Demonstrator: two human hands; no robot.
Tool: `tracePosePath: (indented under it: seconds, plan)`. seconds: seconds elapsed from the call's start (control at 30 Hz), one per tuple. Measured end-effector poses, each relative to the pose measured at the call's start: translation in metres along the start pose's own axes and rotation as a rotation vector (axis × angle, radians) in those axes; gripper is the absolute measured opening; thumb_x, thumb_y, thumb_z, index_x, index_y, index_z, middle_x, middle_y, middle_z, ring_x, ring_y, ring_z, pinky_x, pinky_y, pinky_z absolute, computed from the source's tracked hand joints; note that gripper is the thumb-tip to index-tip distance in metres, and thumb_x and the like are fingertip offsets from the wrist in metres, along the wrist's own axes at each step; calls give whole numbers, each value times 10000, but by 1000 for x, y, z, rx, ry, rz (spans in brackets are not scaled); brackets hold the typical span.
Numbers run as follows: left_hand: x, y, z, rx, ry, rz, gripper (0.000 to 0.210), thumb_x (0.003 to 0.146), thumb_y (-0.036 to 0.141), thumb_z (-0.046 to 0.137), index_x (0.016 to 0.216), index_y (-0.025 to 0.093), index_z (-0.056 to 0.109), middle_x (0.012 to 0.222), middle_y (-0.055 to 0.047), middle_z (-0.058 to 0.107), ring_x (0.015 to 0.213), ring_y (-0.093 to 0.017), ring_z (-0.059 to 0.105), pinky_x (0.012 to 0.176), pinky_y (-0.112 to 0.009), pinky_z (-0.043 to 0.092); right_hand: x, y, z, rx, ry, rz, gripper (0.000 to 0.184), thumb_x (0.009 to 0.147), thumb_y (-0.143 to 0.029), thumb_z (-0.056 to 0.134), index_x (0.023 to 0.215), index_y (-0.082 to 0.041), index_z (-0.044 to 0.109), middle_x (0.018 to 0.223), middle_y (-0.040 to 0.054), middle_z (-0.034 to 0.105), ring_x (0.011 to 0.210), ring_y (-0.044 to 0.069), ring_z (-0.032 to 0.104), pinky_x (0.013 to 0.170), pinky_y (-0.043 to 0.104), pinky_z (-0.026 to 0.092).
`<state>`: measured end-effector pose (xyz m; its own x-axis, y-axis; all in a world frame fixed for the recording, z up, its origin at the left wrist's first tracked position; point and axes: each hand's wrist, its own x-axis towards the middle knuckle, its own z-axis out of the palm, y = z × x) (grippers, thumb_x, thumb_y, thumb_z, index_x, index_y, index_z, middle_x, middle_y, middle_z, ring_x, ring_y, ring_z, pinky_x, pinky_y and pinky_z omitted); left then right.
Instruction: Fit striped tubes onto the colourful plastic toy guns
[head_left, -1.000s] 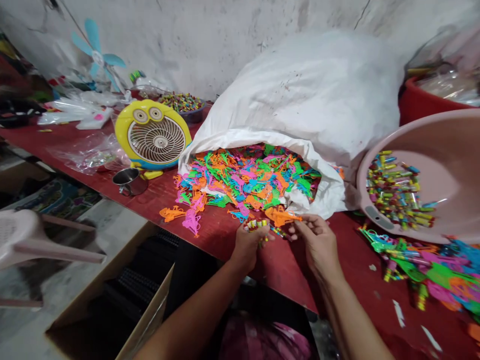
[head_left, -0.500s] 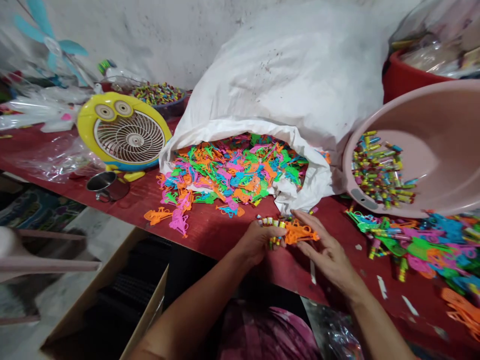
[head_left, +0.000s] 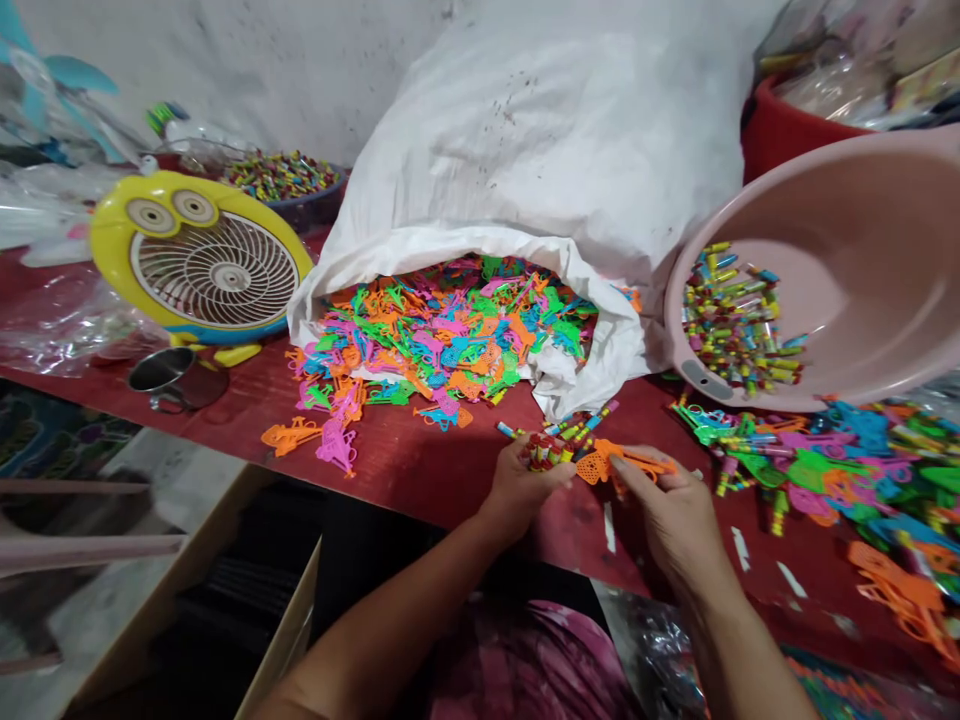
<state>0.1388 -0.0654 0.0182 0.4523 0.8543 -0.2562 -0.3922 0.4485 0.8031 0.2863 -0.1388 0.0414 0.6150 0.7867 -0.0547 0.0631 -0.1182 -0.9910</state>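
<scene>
Turned the bunch (head_left: 551,452) of small tubes over in the left hand (head_left: 517,490) since half a second ago, showing red ends now and not white ones. Tightened the right hand (head_left: 679,520) too, going from a loose spread to a pinch on the orange toy (head_left: 596,466).

Holding the orange toy between both hands, over the front of the bench (head_left: 442,475), with its wide end pointing left at the bunch. Gripping its thin end between right thumb and fingers. Curling the left hand snugly around the bunch. Cannot tell if touching the left thumb with the toy or stopping just beside it.

Seems to be at the step of bringing toy and bunch together. Probably calls next for a steady right pinch, and for a little give in the left thumb to free one tube.

Just past the hands, see loose tubes (head_left: 589,425). Behind them, find a white sack (head_left: 570,150), gaping at the front, with bright toys (head_left: 450,340) spilling out. To the right, see a pink tub (head_left: 862,240) with more tubes inside. In front of that, find a heap (head_left: 832,480) of toys and tubes, too jumbled to tell if joined. To the left, spot a metal cup (head_left: 176,380) and a yellow fan (head_left: 229,278).
</scene>
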Motion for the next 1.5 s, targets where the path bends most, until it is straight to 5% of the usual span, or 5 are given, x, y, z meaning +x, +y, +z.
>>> tracePosePath:
  seconds: [0.17, 0.47, 0.87, 1.5]
  plan:
    - [0, -2, 5, 83, -23, 28, 250, 607, 199, 796, 806, 135, 659, 682, 9, 613, 600, -103, 511, 603, -226, 403, -5, -4, 0, 82, 6, 11, 298, 702, -422, 815, 879, -200, 724, 849, 36, 692, 751, 147, 614, 676, 228, 491]
    - [0, -1, 5, 185, -62, 72, 184, 627, 168, 754, 777, 138, 651, 680, 4, 622, 613, -113, 539, 607, -220, 425, -13, -7, -3, -71, -125, 48, 316, 806, -487, 721, 853, -179, 667, 761, 32, 668, 666, 151, 583, 604, 232, 465]
    - [1, -4, 2, 229, -90, 82, 193, 645, 162, 748, 807, 147, 644, 722, -6, 657, 645, -125, 582, 628, -218, 458, -13, 1, -8, -276, -235, -117, 291, 907, -478, 593, 892, -189, 627, 766, 17, 629, 662, 146, 550, 593, 231, 446]
    - [4, -21, -2, 467, -22, 326, 134, 695, 173, 722, 792, 171, 629, 692, 13, 635, 608, -120, 551, 592, -220, 445, -19, 0, 6, -421, -169, -295, 285, 961, -419, 492, 785, -198, 528, 635, -19, 522, 555, 128, 474, 526, 242, 383]
